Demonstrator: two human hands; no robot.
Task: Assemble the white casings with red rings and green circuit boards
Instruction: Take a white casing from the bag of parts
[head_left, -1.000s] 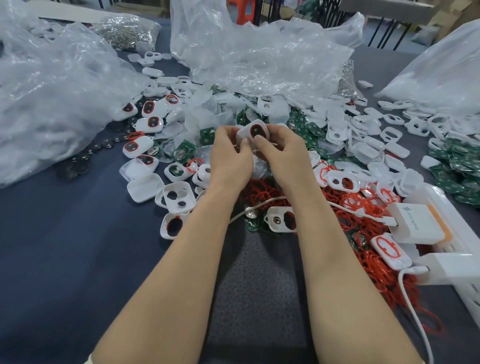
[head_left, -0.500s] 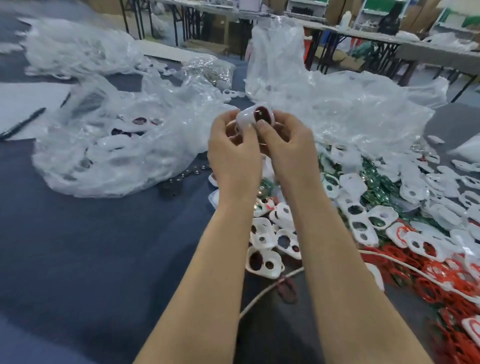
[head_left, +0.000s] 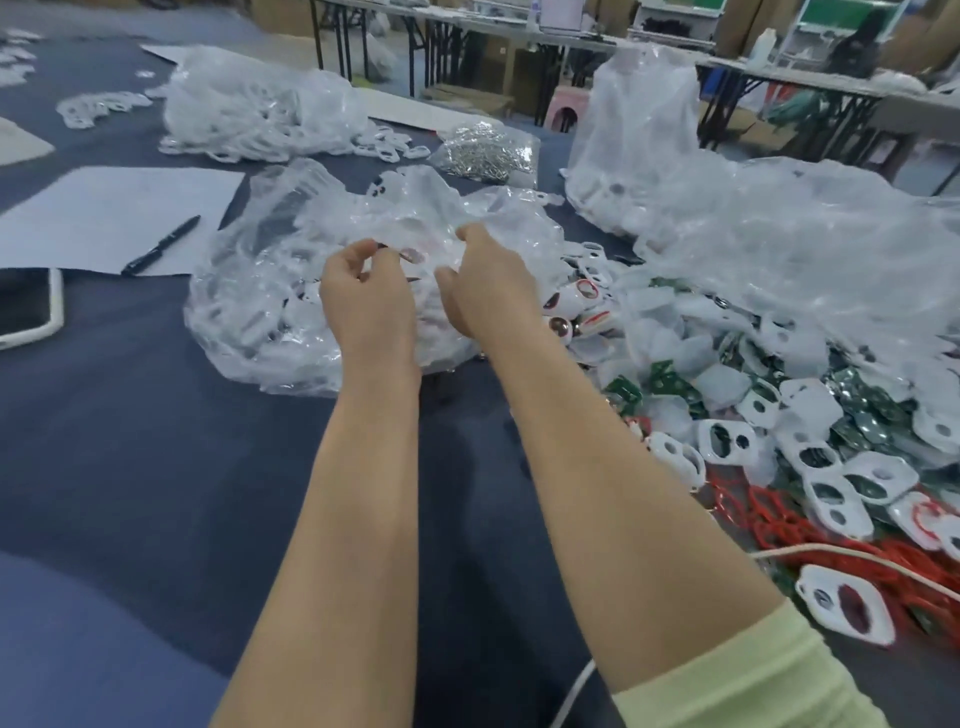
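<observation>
– Head view: where are the hands?
– Left hand (head_left: 363, 296) and right hand (head_left: 491, 291) curl over the clear bag (head_left: 249, 291); what they grip, I cannot tell
– Casings (head_left: 878, 478)?
– Heaped right of them, among green boards (head_left: 623, 387) and red rings (head_left: 769, 514)

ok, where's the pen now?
Head view, left side: the black pen lies on the white paper sheet, just left of the clear plastic bag and beyond the phone.
</observation>
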